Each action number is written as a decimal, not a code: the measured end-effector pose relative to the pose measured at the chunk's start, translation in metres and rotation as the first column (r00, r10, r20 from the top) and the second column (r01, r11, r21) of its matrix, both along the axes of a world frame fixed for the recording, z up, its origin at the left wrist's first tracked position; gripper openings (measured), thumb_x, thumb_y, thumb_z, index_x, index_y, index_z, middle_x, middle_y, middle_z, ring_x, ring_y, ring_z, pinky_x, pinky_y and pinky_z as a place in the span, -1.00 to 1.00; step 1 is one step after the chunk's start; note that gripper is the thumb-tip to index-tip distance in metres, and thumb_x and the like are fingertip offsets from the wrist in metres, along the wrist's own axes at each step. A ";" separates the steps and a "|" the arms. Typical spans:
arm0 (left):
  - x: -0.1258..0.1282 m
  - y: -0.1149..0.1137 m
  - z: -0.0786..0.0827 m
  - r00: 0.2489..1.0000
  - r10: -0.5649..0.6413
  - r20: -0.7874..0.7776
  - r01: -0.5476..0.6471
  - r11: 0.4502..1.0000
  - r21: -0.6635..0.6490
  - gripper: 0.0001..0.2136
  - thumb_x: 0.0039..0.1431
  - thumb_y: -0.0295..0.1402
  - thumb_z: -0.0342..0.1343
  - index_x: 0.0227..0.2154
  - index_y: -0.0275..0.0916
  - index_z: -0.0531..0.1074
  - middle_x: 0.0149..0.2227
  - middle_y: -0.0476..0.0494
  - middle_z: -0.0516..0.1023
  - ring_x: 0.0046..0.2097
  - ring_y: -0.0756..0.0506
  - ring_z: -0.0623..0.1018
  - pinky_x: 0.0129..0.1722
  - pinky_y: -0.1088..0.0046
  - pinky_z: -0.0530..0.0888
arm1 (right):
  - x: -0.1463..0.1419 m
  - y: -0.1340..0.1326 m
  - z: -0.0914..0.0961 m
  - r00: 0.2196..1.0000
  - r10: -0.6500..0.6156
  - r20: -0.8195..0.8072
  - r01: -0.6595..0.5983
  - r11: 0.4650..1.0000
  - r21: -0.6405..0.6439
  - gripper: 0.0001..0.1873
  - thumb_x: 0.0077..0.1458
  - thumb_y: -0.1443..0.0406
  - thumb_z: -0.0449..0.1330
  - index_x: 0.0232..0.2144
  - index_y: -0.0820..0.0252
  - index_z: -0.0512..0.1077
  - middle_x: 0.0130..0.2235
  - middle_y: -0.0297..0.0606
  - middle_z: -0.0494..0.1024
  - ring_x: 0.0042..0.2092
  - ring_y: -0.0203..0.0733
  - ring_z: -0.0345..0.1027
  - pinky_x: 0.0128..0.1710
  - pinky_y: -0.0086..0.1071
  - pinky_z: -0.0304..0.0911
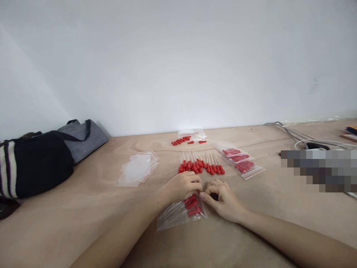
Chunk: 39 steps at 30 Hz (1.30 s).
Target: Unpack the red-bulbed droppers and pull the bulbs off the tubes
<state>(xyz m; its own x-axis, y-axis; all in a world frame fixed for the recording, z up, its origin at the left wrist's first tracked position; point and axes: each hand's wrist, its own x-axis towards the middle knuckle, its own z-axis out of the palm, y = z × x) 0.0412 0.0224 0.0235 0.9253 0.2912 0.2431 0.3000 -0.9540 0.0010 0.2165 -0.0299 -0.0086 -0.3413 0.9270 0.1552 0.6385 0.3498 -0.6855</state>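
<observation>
Bag (178, 219) lying on bench (279, 208) in front, droppers (196, 211) inside: red bulbs (191, 203) to the right, clear stems (173, 211) to the left. Left hand (183, 186) curled over far side of bag by the bulbs, tips hidden; can't tell if pinching film. Right hand (227, 201) bent inward, thumb tip right at bag's edge near left fingers; also can't tell if gripping.

Handling, best guess: very light. Bag thin, floppy, slick, likely to crease and slide. Bulbs probably soft rubber, safe to squeeze. Stems thin and stiff, possibly glass, so treat as fragile: no bending, no leaning on them. Take hold at bulb end or by bag's edge, stems lying flat and supported.

Same care for loose droppers (194, 166) just beyond left hand. Filled bags (254, 172) off to the right, flat bags (136, 170) to the left.
</observation>
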 end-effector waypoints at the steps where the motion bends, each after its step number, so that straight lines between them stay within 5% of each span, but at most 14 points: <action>1: 0.000 0.000 -0.001 1.000 -0.003 0.005 0.003 1.000 0.012 -0.85 0.11 -0.55 -0.04 -0.51 -0.27 0.36 -0.38 -0.05 0.46 -0.36 0.00 0.34 -0.30 0.50 0.29 | 0.000 0.000 0.001 1.000 0.000 0.011 0.000 1.000 -0.005 -0.64 0.07 0.09 0.01 -0.61 0.16 0.34 -0.43 -0.37 0.42 -0.28 -0.23 0.24 -0.21 -0.27 0.01; 8: -0.001 0.002 -0.006 0.998 -0.060 -0.012 0.060 0.994 0.096 -0.81 0.14 -0.52 -0.07 -0.56 -0.27 0.33 -0.48 -0.02 0.43 -0.39 -0.01 0.33 -0.36 0.47 0.24 | -0.002 0.001 0.004 1.000 -0.009 -0.003 0.008 0.999 -0.031 -0.71 -0.02 0.10 0.11 -0.61 0.14 0.38 -0.40 -0.38 0.47 -0.28 -0.23 0.26 -0.19 -0.26 -0.02; 24: -0.004 0.003 -0.008 1.000 -0.004 0.014 0.004 0.999 0.046 -0.77 0.06 -0.63 -0.12 -0.48 -0.25 0.38 -0.39 -0.04 0.49 -0.31 -0.02 0.36 -0.29 0.46 0.26 | 0.000 0.001 0.009 0.999 0.042 0.012 -0.041 0.996 -0.082 -0.78 0.02 0.24 0.05 -0.58 0.14 0.40 -0.42 -0.36 0.45 -0.27 -0.22 0.24 -0.19 -0.21 -0.05; 39: -0.009 0.007 -0.007 0.982 -0.096 0.162 0.083 0.993 0.084 -0.76 0.22 -0.48 -0.15 -0.43 -0.21 0.40 -0.36 -0.07 0.51 -0.28 -0.02 0.39 -0.27 0.45 0.29 | 0.000 0.000 0.008 0.999 0.021 -0.045 -0.025 0.994 -0.102 -0.79 -0.03 0.24 0.11 -0.64 0.17 0.35 -0.44 -0.41 0.44 -0.26 -0.24 0.26 -0.16 -0.24 -0.07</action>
<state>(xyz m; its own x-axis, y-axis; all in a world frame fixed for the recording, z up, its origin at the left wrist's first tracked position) 0.0318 0.0298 0.0169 0.8917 0.1834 0.4139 0.2150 -0.9761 -0.0306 0.2168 -0.0297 -0.0005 -0.3577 0.9308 0.0747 0.5993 0.2902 -0.7460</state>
